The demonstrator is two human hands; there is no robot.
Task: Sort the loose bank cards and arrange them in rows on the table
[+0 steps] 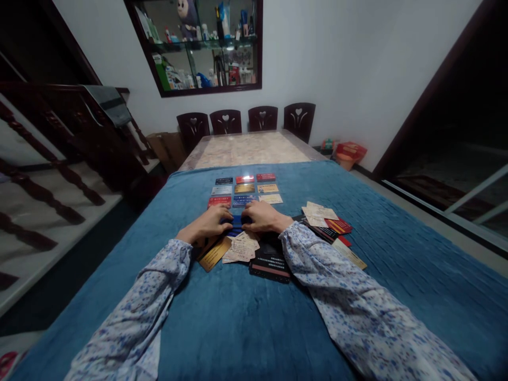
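Observation:
Between my two hands lie blue cards [237, 223], low on the cloth. My left hand [212, 219] closes its fingers at their left edge, and my right hand [260, 216] curls its fingers at their right edge. Just beyond, several cards lie in rows, among them a gold card [244, 188], a blue card [245, 200] and a red card [219, 201]. Nearer to me are a loose gold card [214, 255], pale cards [241, 247] and black cards [270, 266]. My fingertips are partly hidden behind my knuckles.
A blue cloth [190, 317] covers the near part of the table [254, 148]. Right of my right hand lies a loose heap of cards [327, 222]. Several dark chairs [263, 118] stand at the far end, below a wall cabinet [210, 91].

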